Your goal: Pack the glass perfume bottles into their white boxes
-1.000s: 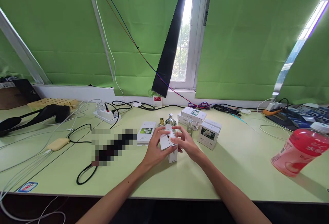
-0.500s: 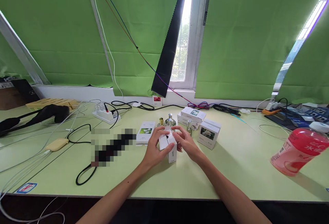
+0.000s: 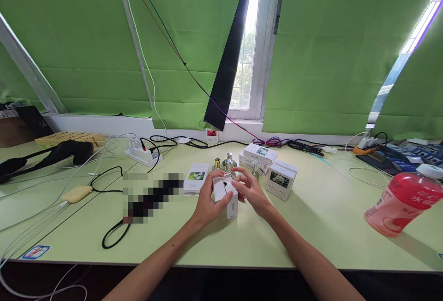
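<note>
A small white carton stands upright on the table, its top open and showing a white inside with a dark round spot. My left hand is wrapped round its left side, thumb across the near face. At the top right edge, the bent fingers of my right hand press on the carton. Just behind are glass perfume bottles, one with a gold cap and one with a silver cap. Another silver-capped bottle stands behind my right hand. My fingers hide parts of the carton.
White flower-printed boxes lie left, behind and right. A pink drink bottle stands at right. Left are a power strip, cables, a yellow case and a blurred black object.
A white flap that stood up at the carton's far top edge no longer shows there, and more of the inside is visible. My hands have shifted only slightly.
</note>
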Demonstrator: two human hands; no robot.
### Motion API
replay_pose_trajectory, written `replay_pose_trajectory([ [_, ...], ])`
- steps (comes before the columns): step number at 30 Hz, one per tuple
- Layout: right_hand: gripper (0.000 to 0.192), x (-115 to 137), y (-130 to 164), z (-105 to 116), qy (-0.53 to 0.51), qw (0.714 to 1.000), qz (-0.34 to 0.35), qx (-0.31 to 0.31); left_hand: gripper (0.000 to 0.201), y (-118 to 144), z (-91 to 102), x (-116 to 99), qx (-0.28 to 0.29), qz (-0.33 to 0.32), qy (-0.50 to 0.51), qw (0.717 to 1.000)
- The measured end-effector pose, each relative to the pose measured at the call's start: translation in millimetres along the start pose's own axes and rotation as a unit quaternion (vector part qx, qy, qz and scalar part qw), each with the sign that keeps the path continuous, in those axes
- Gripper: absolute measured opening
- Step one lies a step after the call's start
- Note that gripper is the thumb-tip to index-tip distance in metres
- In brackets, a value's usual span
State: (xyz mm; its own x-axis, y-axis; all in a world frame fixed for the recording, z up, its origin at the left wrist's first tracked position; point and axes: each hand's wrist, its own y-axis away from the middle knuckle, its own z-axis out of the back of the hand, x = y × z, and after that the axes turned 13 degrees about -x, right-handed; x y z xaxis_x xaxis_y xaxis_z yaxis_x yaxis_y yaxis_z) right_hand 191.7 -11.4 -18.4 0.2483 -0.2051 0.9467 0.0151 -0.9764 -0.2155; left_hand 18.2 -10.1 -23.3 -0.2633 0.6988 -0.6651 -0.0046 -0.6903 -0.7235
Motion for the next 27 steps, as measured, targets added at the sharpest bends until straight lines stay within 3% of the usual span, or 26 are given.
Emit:
replay_pose_trajectory([
  [13,0.034,3.3,-0.2,0.2,0.037,0.999,0.007,0.001,0.035,2.2,-0.2,-2.1,-0.004,-0.015,-0.024,1.000],
  [20,0.034,2.5,-0.4,-1.7,0.052,0.998,0.013,-0.030,0.052,4.4,-0.2,-3.9,0.000,0.000,-0.020,1.000],
  [27,0.031,-5.6,-6.9,-0.3,0.083,0.991,0.087,-0.063,0.065,5.9,-1.6,-3.0,0.018,0.015,0.012,1.000],
])
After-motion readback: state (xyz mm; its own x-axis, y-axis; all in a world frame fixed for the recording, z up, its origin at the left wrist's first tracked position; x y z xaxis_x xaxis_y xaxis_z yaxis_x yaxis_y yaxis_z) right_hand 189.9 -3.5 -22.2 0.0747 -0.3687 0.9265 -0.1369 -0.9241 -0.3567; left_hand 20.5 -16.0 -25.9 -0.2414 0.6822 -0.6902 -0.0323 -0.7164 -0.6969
